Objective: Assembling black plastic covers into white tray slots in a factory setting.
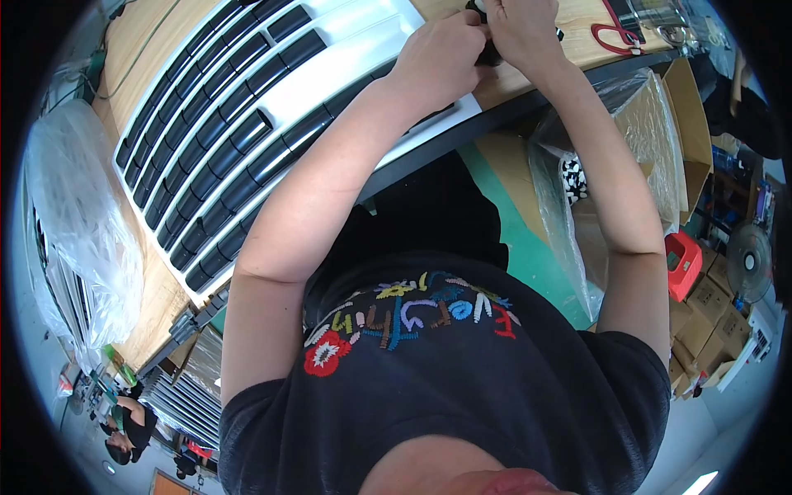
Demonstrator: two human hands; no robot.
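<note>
At the far edge of the view, my left hand (445,54) and my right hand (524,33) are close together over the wooden tabletop. Fingers of both are closed around a small black part (490,54), mostly covered by them, so its kind is unclear. Just left of my left hand lies a white tray (375,29) with several rows of glossy black cylinders (239,136); my left forearm passes over its near side. Red-handled scissors (615,39) rest on the table to the right of my right hand.
Below the table's dark edge, under my right forearm, stands an open cardboard box (689,124) lined with clear plastic, with black-and-white parts (573,177) inside. Plastic-wrapped material (82,223) lies at the left. A red container (683,266), stacked cartons (709,309) and a fan (749,260) are at right.
</note>
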